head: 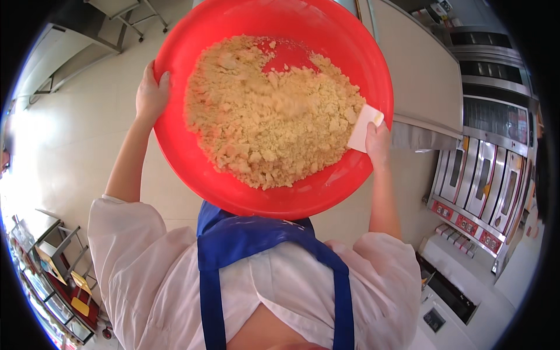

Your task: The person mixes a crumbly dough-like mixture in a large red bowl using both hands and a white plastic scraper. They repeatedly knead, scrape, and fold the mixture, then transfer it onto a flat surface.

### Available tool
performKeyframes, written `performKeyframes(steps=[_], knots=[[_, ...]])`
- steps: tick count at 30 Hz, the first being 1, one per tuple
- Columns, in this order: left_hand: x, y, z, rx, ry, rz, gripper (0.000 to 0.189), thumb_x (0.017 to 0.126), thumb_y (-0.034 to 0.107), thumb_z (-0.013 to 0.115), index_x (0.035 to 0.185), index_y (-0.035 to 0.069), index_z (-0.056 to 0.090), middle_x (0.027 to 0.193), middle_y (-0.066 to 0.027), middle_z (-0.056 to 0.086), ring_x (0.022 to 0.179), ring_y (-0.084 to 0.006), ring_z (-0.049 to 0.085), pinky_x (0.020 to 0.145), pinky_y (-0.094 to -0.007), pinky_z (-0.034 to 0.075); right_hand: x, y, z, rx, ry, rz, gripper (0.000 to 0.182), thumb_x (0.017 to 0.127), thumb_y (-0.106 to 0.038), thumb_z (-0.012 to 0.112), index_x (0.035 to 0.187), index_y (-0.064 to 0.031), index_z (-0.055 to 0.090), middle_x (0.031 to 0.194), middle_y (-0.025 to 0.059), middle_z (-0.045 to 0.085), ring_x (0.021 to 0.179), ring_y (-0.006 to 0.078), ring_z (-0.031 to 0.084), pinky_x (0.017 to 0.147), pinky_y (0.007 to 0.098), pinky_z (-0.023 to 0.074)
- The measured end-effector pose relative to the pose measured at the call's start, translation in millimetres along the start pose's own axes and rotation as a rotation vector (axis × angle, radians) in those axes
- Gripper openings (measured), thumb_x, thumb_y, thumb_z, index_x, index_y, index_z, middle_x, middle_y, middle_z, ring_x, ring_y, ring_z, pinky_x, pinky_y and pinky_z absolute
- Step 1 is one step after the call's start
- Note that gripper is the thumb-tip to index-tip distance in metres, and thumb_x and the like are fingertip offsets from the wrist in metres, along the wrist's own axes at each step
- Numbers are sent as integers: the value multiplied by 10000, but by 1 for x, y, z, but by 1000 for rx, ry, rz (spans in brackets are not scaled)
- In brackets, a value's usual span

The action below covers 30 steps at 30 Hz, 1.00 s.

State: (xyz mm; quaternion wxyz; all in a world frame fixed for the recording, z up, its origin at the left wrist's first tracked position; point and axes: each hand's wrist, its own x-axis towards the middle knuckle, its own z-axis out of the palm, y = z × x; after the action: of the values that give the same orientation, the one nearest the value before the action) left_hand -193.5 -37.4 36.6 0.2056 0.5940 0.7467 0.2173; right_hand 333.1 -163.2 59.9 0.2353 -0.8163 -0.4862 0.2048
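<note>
A large round red plastic basin (280, 205) lies in front of my body, tilted so that its inside faces me. Pale yellow crumbly dough (280, 118) covers much of its bottom, with a bare red patch near the far side. My left hand (153, 94) grips the basin's left rim, thumb on the inner side. At the right rim, my right hand (378, 140) holds a flat white dough scraper (365, 127), whose edge touches the crumbs. Some fingers of both hands are hidden by the basin's rim and the scraper.
A pale-topped worktable (420, 65) stands at the upper right, just beyond the basin. Metal deck ovens (479, 183) line the far right. At lower left is a rack (65, 262) with trays; a wheeled metal stand (131, 22) is at upper left.
</note>
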Motion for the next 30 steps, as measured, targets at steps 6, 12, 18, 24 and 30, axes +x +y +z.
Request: performKeyframes(steps=[6, 12, 18, 24, 30], knots=[[2, 4, 3, 11, -36, 6, 567, 947, 350, 520, 1423, 80, 370, 1267, -210, 588, 1162, -375, 562, 955, -436, 455, 43, 60, 108, -60, 126, 391, 379, 859, -224, 505, 991, 114, 614, 1000, 315, 648, 955, 439, 632, 810, 478, 491], [-3, -4, 1, 47, 14, 24, 554, 940, 337, 526, 1406, 73, 385, 1271, -206, 581, 1162, -371, 564, 947, -447, 460, 85, 38, 142, 296, 82, 466, 368, 868, -178, 525, 1060, 126, 606, 1048, 297, 648, 978, 416, 638, 828, 458, 488], [-9, -4, -3, 114, 35, -28, 557, 944, 334, 514, 1419, 78, 373, 1300, -190, 567, 1177, -351, 560, 970, -430, 454, 140, 2, 173, -150, -39, 227, 403, 909, -257, 519, 1094, 82, 633, 1095, 276, 652, 1054, 396, 625, 870, 456, 494], [-6, 7, -2, 160, 32, -35, 571, 952, 345, 495, 1434, 76, 346, 1325, -187, 555, 1198, -346, 548, 990, -425, 440, 109, -102, 192, -245, -114, -73, 321, 912, -222, 476, 1021, 4, 676, 1094, 223, 665, 1003, 376, 643, 831, 470, 516], [-3, -6, -1, 127, 56, -7, 564, 952, 348, 506, 1428, 86, 357, 1309, -191, 567, 1191, -352, 550, 975, -431, 442, 125, -92, 161, 105, -217, -286, 367, 906, -311, 537, 963, 39, 633, 852, 258, 668, 823, 433, 652, 735, 511, 504]])
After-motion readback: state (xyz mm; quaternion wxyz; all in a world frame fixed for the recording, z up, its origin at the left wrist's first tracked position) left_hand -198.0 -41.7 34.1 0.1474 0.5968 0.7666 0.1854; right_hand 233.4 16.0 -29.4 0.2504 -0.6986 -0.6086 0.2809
